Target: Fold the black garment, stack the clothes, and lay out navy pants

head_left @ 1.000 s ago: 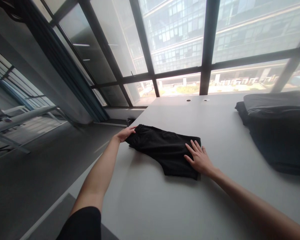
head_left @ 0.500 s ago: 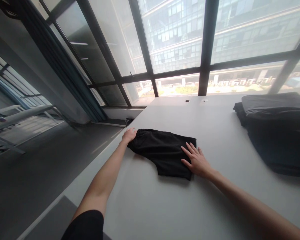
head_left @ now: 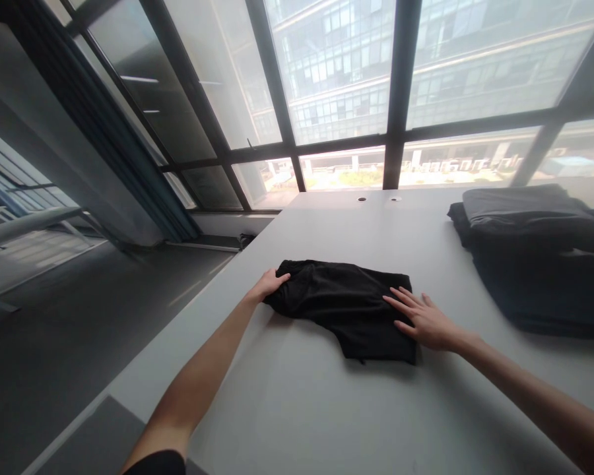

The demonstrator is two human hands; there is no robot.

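A pair of black shorts (head_left: pixel 336 297) lies folded lengthwise on the white table (head_left: pixel 287 409), its gathered waistband to the left and the leg hems to the right. My left hand (head_left: pixel 268 285) grips the waistband end, thumb on top and the other fingers hidden beneath the cloth. Over at the hem end, my right hand (head_left: pixel 423 322) rests flat on the fabric with its fingers spread. The cloth has slight creases between the two hands.
A stack of dark and grey folded clothes (head_left: pixel 539 257) sits at the table's right. Two cable holes (head_left: pixel 362 199) show near the far edge, below the window (head_left: pixel 341 72). The table's left edge drops to a grey floor (head_left: pixel 79 310).
The shorts have shifted to the right across the table, with both hands moving along. My left thumb now lies over the waistband. The view has turned slightly.
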